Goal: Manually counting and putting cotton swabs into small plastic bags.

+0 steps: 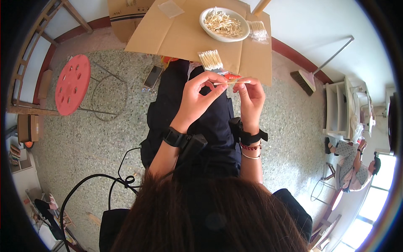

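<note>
A few thin cotton swabs (231, 82) lie level between my two hands, above my lap; exactly how many I cannot tell. My left hand (199, 93) pinches them at one end with thumb and forefinger. At the other end, the fingertips of my right hand (252, 95) close on them. Just beyond my left fingers, a flat bundle of cotton swabs (210, 60) rests at the near edge of the cardboard (184, 38). A small red-orange item (231, 76) shows behind the held swabs, mostly hidden. Farther back, a white bowl (206, 31) holds a heap of loose swabs.
Right of the bowl lies a bagged pack of swabs (258, 31); a clear plastic sheet (171, 8) is at the back left. A red stool (72, 85) and a phone (153, 77) are on the left, a broom (304, 82) on the right. A person (354, 168) sits far right.
</note>
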### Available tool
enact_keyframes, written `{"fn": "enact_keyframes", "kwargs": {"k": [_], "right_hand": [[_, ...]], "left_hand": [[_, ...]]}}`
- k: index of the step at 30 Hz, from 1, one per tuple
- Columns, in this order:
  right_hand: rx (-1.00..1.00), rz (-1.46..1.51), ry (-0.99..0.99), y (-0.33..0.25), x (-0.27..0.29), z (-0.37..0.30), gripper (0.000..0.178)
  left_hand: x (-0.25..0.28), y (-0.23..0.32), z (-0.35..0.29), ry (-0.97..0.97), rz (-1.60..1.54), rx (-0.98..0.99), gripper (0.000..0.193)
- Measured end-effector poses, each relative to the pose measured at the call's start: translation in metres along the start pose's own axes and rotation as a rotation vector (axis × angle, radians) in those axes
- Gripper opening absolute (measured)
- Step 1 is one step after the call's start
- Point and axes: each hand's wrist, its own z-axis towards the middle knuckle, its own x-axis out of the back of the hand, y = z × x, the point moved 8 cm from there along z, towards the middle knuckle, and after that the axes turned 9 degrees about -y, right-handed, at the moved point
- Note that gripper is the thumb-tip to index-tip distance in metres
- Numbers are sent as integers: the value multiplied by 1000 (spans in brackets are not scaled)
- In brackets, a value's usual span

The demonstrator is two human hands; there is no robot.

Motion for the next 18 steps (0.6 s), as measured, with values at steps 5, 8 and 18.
{"fn": "enact_keyframes", "kwargs": {"k": [5, 8, 18], "right_hand": [[44, -183, 1, -8, -1, 0, 9], [24, -232, 22, -6, -1, -1, 9], [-112, -845, -139, 19, 12, -4, 12]], "left_hand": [[-1, 1, 1, 18, 211, -36, 10], [-2, -1, 1, 14, 320, -1, 9], [3, -10, -2, 20, 636, -109, 11]]}}
